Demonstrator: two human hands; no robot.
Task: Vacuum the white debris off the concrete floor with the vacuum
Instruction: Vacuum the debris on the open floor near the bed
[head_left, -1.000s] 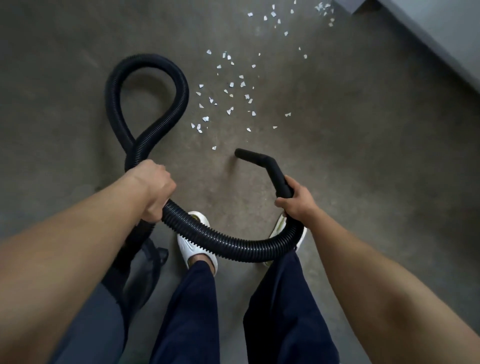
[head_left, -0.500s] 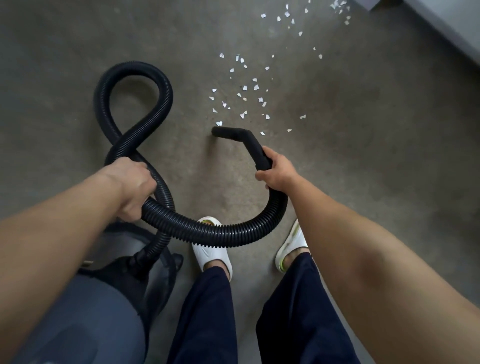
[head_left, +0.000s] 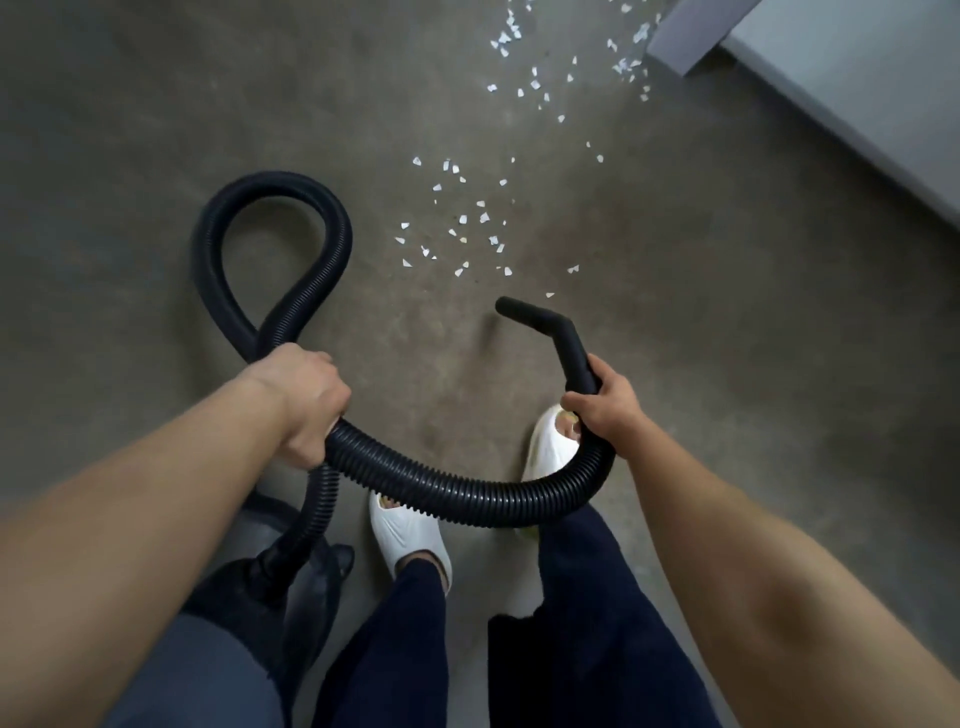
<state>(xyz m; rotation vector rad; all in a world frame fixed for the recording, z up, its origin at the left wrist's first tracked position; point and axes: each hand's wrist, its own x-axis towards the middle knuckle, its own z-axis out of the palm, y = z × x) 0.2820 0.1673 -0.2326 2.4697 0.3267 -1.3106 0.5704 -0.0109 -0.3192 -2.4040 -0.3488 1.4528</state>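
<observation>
Concrete floor (head_left: 727, 364); left hand (head_left: 306, 400), right hand (head_left: 605, 408) grip one hose (head_left: 467, 493).

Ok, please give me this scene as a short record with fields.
Left: left hand grips the hose near where its loop crosses.
Right: right hand grips the nozzle at its base.
Nozzle tip: at the near edge of the white debris.
Debris: scattered over the concrete floor ahead.
Vacuum: vacuum body at lower left, hose attached.
</observation>
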